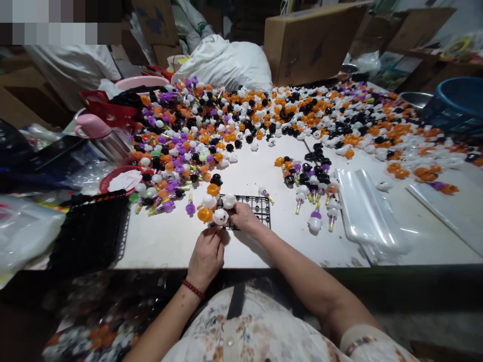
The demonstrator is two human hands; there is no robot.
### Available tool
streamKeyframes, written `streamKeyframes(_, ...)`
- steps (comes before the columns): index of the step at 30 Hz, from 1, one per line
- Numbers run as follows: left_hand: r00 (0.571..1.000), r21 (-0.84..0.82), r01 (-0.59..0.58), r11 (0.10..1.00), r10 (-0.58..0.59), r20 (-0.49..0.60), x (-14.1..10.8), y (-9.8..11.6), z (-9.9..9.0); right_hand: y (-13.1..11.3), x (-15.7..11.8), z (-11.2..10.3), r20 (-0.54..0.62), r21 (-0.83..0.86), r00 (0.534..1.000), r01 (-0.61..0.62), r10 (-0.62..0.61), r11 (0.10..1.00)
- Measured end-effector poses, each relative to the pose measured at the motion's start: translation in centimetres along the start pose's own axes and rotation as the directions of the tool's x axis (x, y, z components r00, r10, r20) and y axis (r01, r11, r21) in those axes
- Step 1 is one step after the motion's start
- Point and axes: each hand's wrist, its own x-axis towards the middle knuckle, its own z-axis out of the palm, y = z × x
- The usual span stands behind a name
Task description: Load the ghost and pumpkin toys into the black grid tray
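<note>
A black plastic grid rack (264, 207) lies on the white table before me. At its left end is a cluster of Halloween toppers: a white ghost topper (221, 216), orange pumpkin toppers (205, 215) and a black one (216, 179). My right hand (244, 218) reaches over the rack, its fingers closed against a white topper (229, 200). My left hand (207, 254) is closed at the near side, just below the ghost; its fingertips are partly hidden, and what they pinch cannot be made out. A single ghost stick (266, 194) lies behind the rack.
Heaps of orange, white, black and purple toppers (298, 108) cover the back of the table. Assembled topper sticks (315, 183) lie to the right, beside clear plastic bags (364, 206). A stack of black racks (88, 234) and a red basket (121, 179) stand left.
</note>
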Motion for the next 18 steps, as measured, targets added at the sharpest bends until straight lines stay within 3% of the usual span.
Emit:
streamKeyframes(6,1.000,0.013,-0.024,1.000,0.024,-0.011,0.0,-0.2,0.2,-1.1,0.0,-0.5,0.096,-0.272,0.990,0.124,-0.101,0.954)
streamKeyframes(18,0.995,0.047,-0.099,0.994,0.099,-0.012,0.1,-0.4,0.0,0.3,0.9,0.4,0.138,-0.366,0.965,0.258,-0.222,0.894)
